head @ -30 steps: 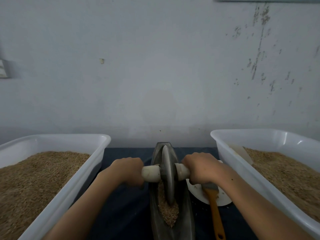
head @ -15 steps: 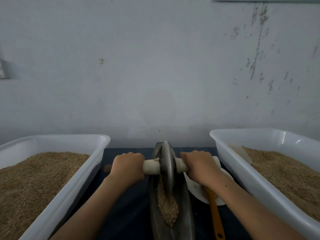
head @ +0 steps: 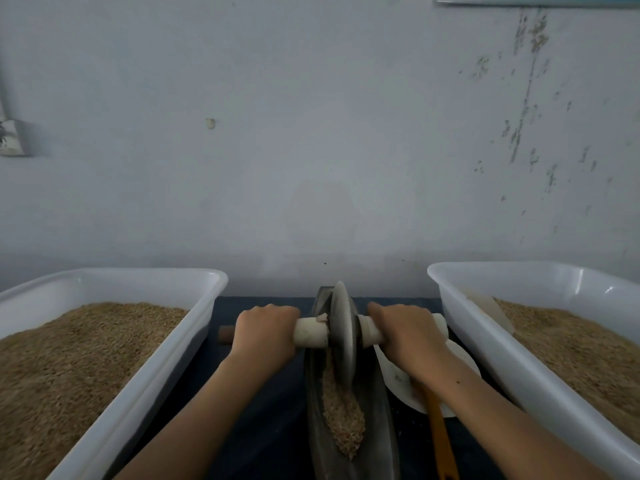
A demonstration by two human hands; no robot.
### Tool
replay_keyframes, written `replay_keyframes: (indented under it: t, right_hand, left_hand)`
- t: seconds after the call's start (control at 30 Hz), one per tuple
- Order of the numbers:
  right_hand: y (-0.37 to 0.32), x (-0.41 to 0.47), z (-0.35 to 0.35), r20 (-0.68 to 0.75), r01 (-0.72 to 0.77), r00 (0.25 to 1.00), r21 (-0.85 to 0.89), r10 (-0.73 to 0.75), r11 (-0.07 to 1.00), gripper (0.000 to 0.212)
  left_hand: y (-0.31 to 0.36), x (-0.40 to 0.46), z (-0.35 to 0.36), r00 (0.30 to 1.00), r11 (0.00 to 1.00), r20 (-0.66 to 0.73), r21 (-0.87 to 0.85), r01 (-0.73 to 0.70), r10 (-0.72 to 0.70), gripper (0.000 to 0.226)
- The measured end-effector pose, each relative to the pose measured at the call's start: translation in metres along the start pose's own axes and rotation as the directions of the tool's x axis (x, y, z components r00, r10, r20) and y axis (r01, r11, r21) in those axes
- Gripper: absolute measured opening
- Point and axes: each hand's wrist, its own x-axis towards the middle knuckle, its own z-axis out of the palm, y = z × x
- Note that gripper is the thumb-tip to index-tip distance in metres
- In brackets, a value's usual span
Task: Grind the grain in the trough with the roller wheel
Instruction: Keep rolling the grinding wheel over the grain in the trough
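Note:
A grey metal roller wheel stands upright near the far end of a dark boat-shaped trough. A pale wooden axle runs through its hub. My left hand grips the axle left of the wheel and my right hand grips it right of the wheel. Brown grain lies in the trough's groove, on the near side of the wheel.
Two white plastic tubs of grain flank the trough, one on the left and one on the right. A white plate and an orange-handled tool lie under my right forearm. A scuffed wall stands close behind the table.
Both hands have pushed the wheel away from me along the trough, towards its far end. More grain now shows in the groove behind the wheel.

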Motion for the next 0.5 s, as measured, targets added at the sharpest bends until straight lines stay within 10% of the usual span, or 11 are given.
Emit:
replay_keyframes:
  t: [0.5]
  right_hand:
    - [0.001, -0.002, -0.024, 0.324, 0.082, 0.943, 0.005, -0.080, 0.997, 0.016]
  left_hand:
    - [-0.007, -0.001, -0.012, 0.926, 0.999, 0.375, -0.039, -0.031, 0.043, 0.044]
